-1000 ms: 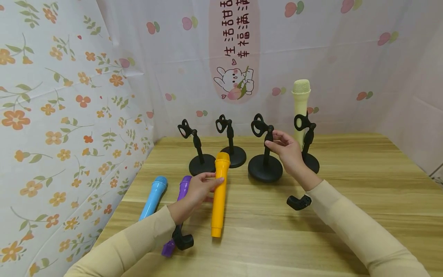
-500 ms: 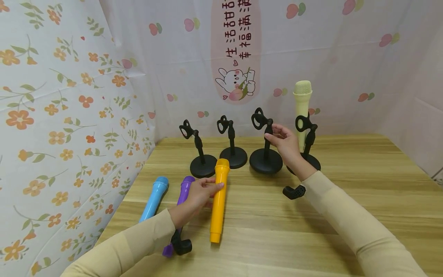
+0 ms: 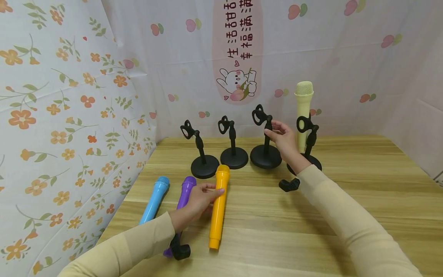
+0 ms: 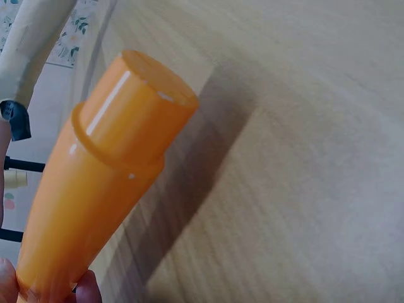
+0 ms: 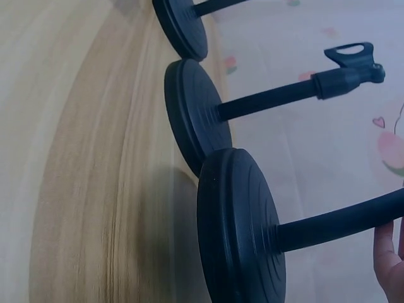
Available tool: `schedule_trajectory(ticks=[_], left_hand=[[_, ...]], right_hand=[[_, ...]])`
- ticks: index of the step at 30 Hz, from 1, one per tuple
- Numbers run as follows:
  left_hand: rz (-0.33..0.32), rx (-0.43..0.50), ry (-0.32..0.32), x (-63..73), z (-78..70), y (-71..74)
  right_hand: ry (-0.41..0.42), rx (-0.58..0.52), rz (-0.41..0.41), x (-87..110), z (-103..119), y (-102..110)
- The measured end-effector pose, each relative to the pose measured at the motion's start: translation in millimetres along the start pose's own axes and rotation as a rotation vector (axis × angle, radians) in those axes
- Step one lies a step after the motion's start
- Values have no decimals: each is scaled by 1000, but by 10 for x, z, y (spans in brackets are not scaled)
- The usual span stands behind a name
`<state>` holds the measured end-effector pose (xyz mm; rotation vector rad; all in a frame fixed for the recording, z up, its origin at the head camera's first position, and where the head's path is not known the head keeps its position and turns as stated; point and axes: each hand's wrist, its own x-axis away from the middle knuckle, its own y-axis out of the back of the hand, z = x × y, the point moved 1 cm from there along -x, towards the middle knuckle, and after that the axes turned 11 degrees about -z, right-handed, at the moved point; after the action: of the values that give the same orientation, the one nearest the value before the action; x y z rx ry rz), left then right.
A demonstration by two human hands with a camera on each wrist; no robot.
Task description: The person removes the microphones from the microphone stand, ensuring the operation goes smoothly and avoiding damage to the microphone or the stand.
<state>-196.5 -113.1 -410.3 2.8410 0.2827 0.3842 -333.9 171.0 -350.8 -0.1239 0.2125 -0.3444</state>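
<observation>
My left hand [image 3: 199, 200] grips an orange toy microphone [image 3: 218, 211] by its middle, head pointing away. In the left wrist view, the microphone's tail [image 4: 142, 107] hangs over the table, its shadow beside it. My right hand [image 3: 283, 138] holds a black microphone stand [image 3: 266, 150] by its upper pole, thumb and fingers around it. A shadow lies under the round base [image 5: 240, 233] in the right wrist view; whether the base touches the table I cannot tell. A purple microphone [image 3: 185, 192], partly hidden by my left arm, lies beside a blue microphone [image 3: 154, 200].
Two black stands, the left one [image 3: 204, 165] and the middle one [image 3: 233, 154], stand left of the held one. Right of it is another stand [image 3: 311, 140], with a pale yellow microphone [image 3: 303, 104] upright at its clip. A printed cloth [image 3: 180, 69] hangs behind the table [image 3: 363, 192].
My right hand has moved the held stand back, away from me, nearly into line with the others. My left hand and the orange microphone have come slightly toward me.
</observation>
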Motion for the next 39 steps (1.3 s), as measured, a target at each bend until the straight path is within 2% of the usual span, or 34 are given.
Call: schedule_trajectory(ticks=[13, 24, 39], left_hand=[[13, -18, -34, 52, 86, 12], [-10, -81, -24, 110, 127, 30], [-19, -82, -34, 116, 192, 57]], right_hand=[[-60, -57, -60, -158, -99, -58], [-54, -56, -104, -251, -225, -110], [-43, -28, -122, -295, -272, -168]])
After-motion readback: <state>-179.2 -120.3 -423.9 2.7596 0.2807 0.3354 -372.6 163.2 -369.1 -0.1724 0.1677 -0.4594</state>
